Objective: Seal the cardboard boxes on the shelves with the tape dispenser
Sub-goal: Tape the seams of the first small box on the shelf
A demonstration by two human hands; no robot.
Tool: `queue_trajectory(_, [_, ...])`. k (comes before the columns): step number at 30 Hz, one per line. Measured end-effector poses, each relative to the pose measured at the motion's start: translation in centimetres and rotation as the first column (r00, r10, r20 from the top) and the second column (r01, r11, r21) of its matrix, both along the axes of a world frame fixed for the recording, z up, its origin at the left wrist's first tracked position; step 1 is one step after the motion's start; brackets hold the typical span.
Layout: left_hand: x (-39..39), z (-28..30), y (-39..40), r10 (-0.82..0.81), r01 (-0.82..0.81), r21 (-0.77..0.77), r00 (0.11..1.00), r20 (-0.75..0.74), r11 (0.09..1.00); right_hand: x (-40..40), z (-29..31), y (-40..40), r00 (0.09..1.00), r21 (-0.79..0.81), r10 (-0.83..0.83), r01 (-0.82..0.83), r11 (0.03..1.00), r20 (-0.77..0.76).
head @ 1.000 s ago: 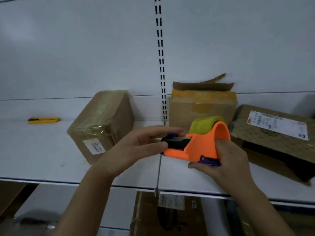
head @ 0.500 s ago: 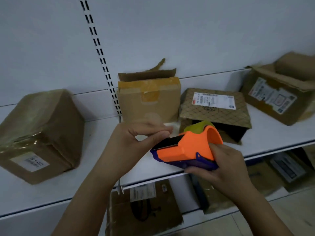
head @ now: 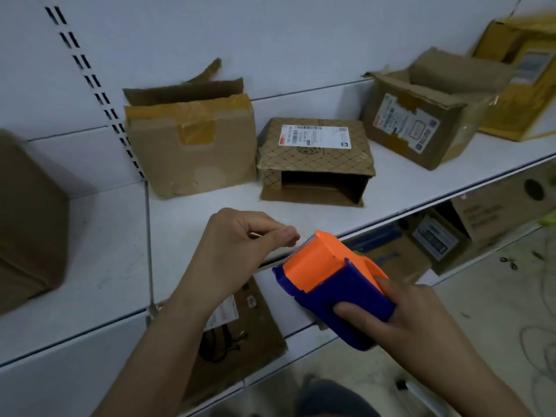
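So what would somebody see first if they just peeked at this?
Probably the bright orange and blue tape dispenser near the middle, gripped by the right hand, while the left hand pinches at its toothed front end. Behind them on the white shelf lies a patterned box with its dark open end facing us, between a taped brown box and a torn labelled box.

Four cardboard boxes (head: 192, 145) stand along the shelf (head: 105, 251), behind a tape dispenser (head: 334, 284) held between left hand (head: 237, 251) and right hand (head: 400, 320).
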State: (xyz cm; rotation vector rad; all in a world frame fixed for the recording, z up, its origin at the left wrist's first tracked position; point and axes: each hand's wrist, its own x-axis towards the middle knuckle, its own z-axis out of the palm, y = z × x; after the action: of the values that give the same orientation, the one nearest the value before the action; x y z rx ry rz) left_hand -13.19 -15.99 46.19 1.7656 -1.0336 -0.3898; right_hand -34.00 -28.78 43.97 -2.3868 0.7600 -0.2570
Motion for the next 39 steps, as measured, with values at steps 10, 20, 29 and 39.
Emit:
queue_trajectory(10, [-3.1, -0.1, -0.8, 0.209, -0.2, 0.073, 0.966, -0.15, 0.977, -3.5, -2.3, -4.3, 0.997, 0.337, 0.041, -0.018, 0.941, -0.063])
queue_trajectory(20, [-10.4, -0.7, -7.8, 0.437, -0.435, 0.048, 0.898, -0.048, 0.899, -6.3, -4.0, -11.2, 0.994, 0.465, 0.105, -0.078, 0.882, -0.032])
queue_trajectory(29, [-14.3, -1.2, -9.8, 0.383, -0.414, 0.094, 0.892, 0.24, 0.906, -9.6, -5.3, -12.4, 0.998, 0.51, -0.003, 0.037, 0.86, -0.067])
queue_trajectory(39, [-20.7, -3.4, -10.5, -0.035, -0.271, 0.343, 0.736, 0.676, 0.899, -8.5, -4.4, -9.7, 0.949, 0.644, -0.316, 0.248, 0.724, -0.01])
